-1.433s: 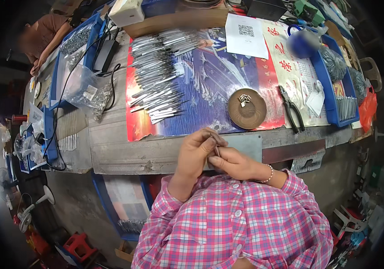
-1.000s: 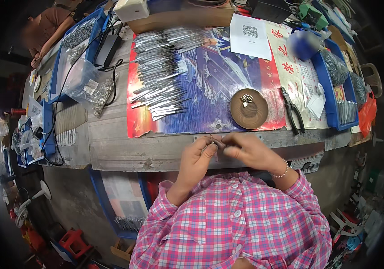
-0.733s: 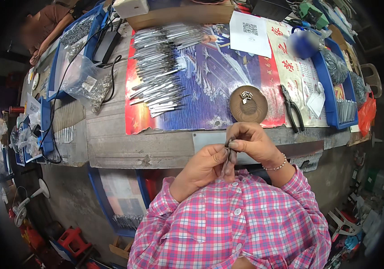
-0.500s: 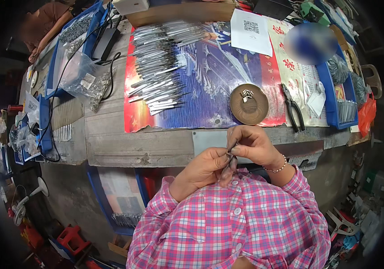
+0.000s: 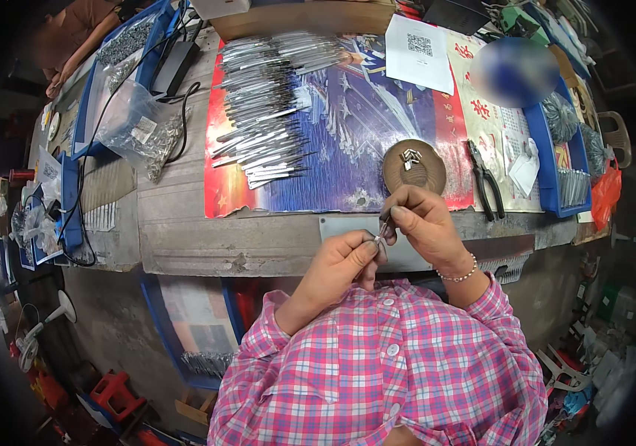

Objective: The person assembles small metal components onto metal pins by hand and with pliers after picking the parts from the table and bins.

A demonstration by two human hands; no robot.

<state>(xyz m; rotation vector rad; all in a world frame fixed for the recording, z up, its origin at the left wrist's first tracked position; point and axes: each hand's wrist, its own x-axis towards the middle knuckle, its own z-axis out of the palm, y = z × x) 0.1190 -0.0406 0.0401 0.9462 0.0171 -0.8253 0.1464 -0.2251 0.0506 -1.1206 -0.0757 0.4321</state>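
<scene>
I see the left hand (image 5: 345, 262) and right hand (image 5: 423, 227) pinching one small piece (image 5: 379, 237), not yet put down; many rods (image 5: 258, 111) lie together, some tubes (image 5: 410, 157) are left in the bowl (image 5: 432, 178).

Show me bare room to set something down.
Bare: the printed sheet between the metal rods and the brown bowl; the grey bench left of that sheet, below the clear bag. Crowded: under those rods, and in the right-hand blue tray.
</scene>
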